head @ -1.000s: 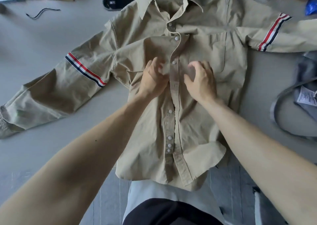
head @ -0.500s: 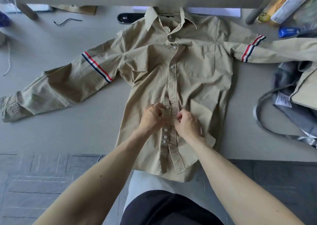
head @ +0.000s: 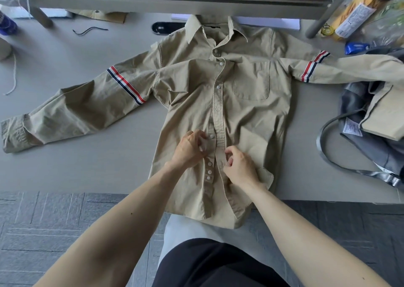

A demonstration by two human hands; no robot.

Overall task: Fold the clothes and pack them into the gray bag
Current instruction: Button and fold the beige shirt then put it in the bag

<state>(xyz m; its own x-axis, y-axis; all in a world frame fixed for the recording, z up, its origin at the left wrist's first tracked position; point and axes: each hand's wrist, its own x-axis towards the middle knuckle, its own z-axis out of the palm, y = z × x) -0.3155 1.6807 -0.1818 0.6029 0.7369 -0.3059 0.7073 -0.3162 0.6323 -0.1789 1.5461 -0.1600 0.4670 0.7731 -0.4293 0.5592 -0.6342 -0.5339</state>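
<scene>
Dropped left grip and right grip from chest area to lower placket over the last second; near-static since. Far left of left grip: striped sleeve spread flat on tabletop. Pinching button strip of khaki shirt with left grip, curled fingers. Just right of that, pinching buttonhole edge with right grip. Flat under both grips, with hem past near tabletop edge. Well right of right grip: gray bag, slumped on tabletop.
</scene>
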